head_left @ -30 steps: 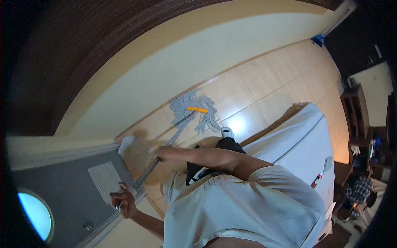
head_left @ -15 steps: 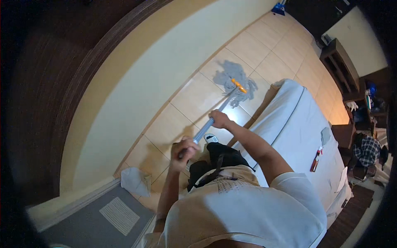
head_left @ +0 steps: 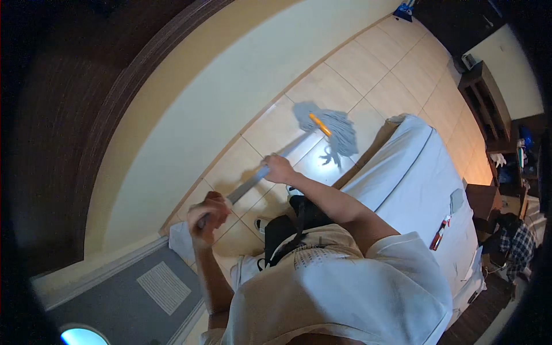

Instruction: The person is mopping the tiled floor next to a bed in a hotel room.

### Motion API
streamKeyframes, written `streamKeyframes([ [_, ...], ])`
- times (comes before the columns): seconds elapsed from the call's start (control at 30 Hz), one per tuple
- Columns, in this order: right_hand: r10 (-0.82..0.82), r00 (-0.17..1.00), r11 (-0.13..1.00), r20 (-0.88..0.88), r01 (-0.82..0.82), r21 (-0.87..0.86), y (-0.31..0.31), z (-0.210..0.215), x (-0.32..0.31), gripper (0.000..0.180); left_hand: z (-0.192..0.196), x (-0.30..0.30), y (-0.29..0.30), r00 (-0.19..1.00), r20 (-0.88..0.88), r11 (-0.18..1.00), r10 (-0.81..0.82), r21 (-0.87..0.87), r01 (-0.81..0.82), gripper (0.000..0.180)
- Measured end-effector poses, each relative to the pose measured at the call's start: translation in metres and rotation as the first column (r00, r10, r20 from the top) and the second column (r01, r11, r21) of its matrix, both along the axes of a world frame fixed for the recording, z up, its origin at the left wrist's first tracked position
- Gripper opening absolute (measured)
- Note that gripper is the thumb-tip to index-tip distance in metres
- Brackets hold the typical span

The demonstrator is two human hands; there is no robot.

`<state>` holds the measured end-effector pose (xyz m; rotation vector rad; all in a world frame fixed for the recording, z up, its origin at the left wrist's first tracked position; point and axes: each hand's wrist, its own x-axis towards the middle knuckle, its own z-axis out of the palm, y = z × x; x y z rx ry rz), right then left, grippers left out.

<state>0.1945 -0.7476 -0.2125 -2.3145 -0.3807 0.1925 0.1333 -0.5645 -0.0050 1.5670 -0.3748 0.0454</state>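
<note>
Stroke control likely required a steady left hand [head_left: 208,217], forearm angled forward, grasping the upper end of the grey tubular mop handle [head_left: 246,187]. The right hand [head_left: 278,168], arm stretched forward-left, clasped mid-shaft. The orange-barred grey string mop head [head_left: 341,133], best kept flat, lay on beige floor tiles [head_left: 330,80].

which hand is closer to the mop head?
The right hand: it grips the mop handle between the grey mop head and the left hand, which holds nearer the handle's other end.
</note>
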Motion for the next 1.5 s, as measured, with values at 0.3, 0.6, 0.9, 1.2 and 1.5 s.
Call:
streamKeyframes([
  [0.3,0.114,0.993,0.992,-0.035,-0.111,0.061,0.024,0.031,0.011,0.021,0.005,0.003,0.012,0.998,0.068,0.996,-0.013,-0.092,0.020,0.019],
  [0.6,0.186,0.917,0.940,-0.351,-0.270,-0.207,0.034,0.030,-0.045,0.036,-0.031,-0.068,0.048,0.991,-0.079,0.950,0.105,-0.288,-0.123,0.018],
  [0.9,0.664,0.746,0.745,0.049,-0.666,0.047,0.208,-0.001,-0.119,0.024,0.003,-0.217,0.154,0.764,-0.182,0.749,0.619,-0.153,-0.644,0.025],
  [1.2,0.954,0.295,0.298,-0.042,-0.937,0.181,0.408,0.001,-0.216,0.011,0.036,-0.308,0.203,0.590,0.211,0.585,0.780,0.088,-0.806,0.019],
  [1.5,0.927,0.355,0.366,-0.121,-0.926,0.095,0.414,0.039,-0.217,0.013,0.042,-0.318,0.276,0.752,0.167,0.766,0.638,-0.235,-0.598,0.010],
])
